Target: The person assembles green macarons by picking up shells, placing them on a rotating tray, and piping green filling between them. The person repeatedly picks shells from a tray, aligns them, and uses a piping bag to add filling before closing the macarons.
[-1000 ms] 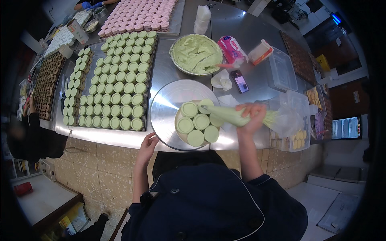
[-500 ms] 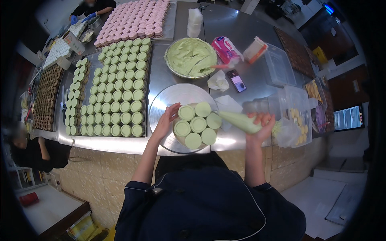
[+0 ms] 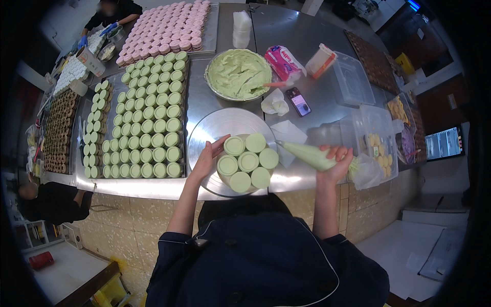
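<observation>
My left hand (image 3: 208, 157) is open, fingers stretched out against the left side of a cluster of round green-topped cakes (image 3: 248, 161). Several of these stand close together on a round metal turntable (image 3: 204, 125) in front of me. Raised rings show on the left and middle tops; the others look flat. My right hand (image 3: 335, 162) is wrapped around the twisted end of a piping bag (image 3: 307, 154) filled with pale green cream. Its tip points left, just off the upper right edge of the cluster.
A bowl of green cream (image 3: 239, 74) stands beyond the turntable. Trays of green-topped cakes (image 3: 148, 126) and pink-topped cakes (image 3: 163, 28) lie left. A phone (image 3: 298, 102), crumpled paper (image 3: 275, 102), a pink packet (image 3: 284, 62) and plastic tubs (image 3: 376, 146) are right. Co-workers (image 3: 53, 202) are at left.
The piping bag's tip has drawn slightly right, away from the cakes. My left hand stays beside the cluster. The co-worker at lower left has shifted and leans differently.
</observation>
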Motion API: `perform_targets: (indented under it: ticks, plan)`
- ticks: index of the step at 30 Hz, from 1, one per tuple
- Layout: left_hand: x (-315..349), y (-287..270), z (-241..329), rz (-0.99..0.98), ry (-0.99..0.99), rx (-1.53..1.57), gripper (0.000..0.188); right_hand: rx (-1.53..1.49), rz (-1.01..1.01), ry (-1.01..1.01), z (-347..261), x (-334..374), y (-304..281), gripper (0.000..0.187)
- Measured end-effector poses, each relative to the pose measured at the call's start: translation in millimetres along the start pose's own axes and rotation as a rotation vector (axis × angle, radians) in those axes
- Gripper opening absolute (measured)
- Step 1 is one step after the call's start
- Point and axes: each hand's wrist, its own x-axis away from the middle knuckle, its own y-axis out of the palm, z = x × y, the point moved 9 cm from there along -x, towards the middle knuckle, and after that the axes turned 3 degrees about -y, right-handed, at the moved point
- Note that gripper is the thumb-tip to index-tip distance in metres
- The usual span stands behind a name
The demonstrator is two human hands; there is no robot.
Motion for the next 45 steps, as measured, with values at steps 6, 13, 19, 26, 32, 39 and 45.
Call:
perform_targets:
  ticks: [6, 13, 19, 26, 32, 39, 45]
  plan:
    - [-0.4, -10.2, -11.5, -0.022, 0.011, 0.077, 0.077, 0.009, 0.015, 0.001, 1.3, -2.8, 0.9, 0.044]
    - [15.9, -34.9, -14.0, 0.244, -0.157, -0.771, 0.035, -0.187, -0.055, 0.185, 16.4, -16.0, -15.4, 0.044]
    - [40.7, -14.4, -30.6, 0.213, -0.304, -0.34, 0.044, -0.217, 0.086, 0.482, 32.4, -22.2, -35.8, 0.038]
    - [105.5, -10.0, -61.3, 0.482, -0.343, -0.035, 0.052, -0.248, 0.147, 0.549, 58.0, -16.8, -45.6, 0.029]
    - [116.5, -1.5, -67.6, 0.557, -0.321, -0.026, 0.053, -0.161, 0.107, 0.561, 81.7, -23.6, -38.9, 0.032]
    - [116.5, -1.4, -71.7, 0.561, -0.32, -0.097, 0.053, -0.034, -0.251, 0.184, 100.9, -94.2, 65.5, 0.04]
    - [116.7, -2.8, -70.0, 0.581, -0.314, -0.062, 0.053, 0.478, -0.284, -0.095, 182.7, -114.8, 153.1, 0.052]
